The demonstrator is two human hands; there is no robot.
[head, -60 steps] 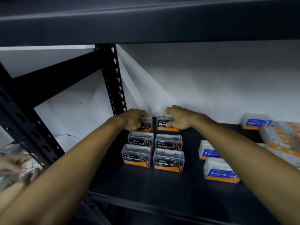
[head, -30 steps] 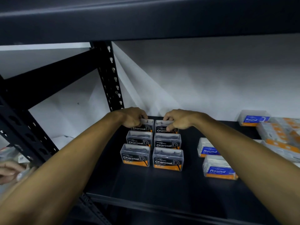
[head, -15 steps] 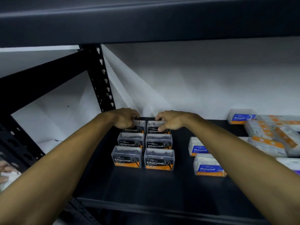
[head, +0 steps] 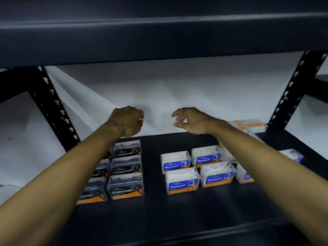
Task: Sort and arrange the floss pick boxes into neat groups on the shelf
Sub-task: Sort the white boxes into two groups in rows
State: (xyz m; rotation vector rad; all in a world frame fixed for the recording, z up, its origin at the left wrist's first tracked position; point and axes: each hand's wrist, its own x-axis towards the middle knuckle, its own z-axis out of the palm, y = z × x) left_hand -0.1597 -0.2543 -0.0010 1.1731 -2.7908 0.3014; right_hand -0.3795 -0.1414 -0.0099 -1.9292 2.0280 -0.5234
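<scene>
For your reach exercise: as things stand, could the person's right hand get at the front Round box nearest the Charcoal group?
Probably yes. The right hand hovers empty above the shelf, nothing lies over that Round box, and there is a clear gap beside it.

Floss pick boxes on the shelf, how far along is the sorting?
Done: Charcoal boxes stand in a tidy block; four Round boxes sit grouped beside it. In hand: nothing; left hand and right hand hover empty. Left: loose boxes at the right.
</scene>
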